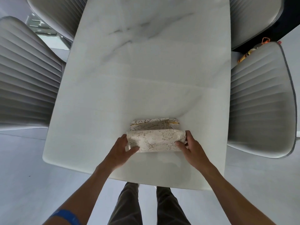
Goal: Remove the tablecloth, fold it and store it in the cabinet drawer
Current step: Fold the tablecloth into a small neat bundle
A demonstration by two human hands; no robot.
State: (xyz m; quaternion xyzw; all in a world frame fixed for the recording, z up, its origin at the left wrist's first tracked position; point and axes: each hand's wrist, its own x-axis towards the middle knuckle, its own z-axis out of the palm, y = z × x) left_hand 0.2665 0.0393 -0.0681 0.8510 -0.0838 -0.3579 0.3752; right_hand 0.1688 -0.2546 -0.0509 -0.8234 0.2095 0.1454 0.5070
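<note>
Both hands pinch the folded tablecloth (155, 140) at its ends — left hand (121, 149), right hand (189, 146) — near the table (146, 70) edge. Better to roll that near flap evenly over the far layers — corners matched.

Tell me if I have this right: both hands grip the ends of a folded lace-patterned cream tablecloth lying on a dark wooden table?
Not quite. The table is white marble-look, not dark wood, as the head view shows. The left hand and right hand do grip the ends of the folded lace-patterned cream tablecloth lying on it.
</note>
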